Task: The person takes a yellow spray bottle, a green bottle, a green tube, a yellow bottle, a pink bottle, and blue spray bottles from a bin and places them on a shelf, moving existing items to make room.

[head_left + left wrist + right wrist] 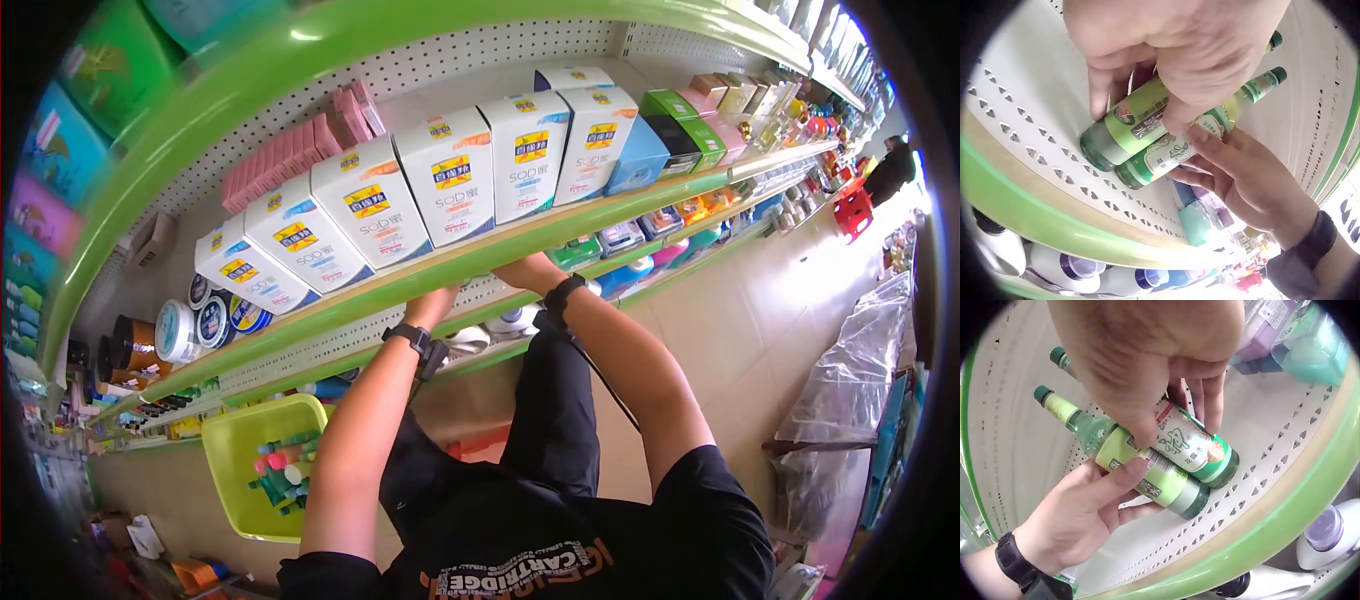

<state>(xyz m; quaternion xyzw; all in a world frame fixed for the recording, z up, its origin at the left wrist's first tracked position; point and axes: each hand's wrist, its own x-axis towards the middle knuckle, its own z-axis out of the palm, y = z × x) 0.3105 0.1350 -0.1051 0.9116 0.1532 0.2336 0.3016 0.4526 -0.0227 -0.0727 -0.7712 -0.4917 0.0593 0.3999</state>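
My left hand (435, 303) grips a green bottle of floral water with a yellow-green label (1138, 122), thumb across its front. Beside it, a second floral water bottle with a white and green label (1188, 447) is held by my right hand (527, 270), fingers round its far side. The two bottles lie side by side, tilted, dark green caps pointing away, close over a white perforated shelf (1054, 125). In the head view the upper shelf's edge hides the bottles and most of my fingers.
White SOD boxes (455, 178) line the shelf above, with round tubs (178, 332) at its left. Purple and teal packs (1313, 353) stand right of the bottles. White purple-capped bottles (1063, 269) sit one shelf lower. A yellow-green basket (222, 480) holding several bottles is at lower left.
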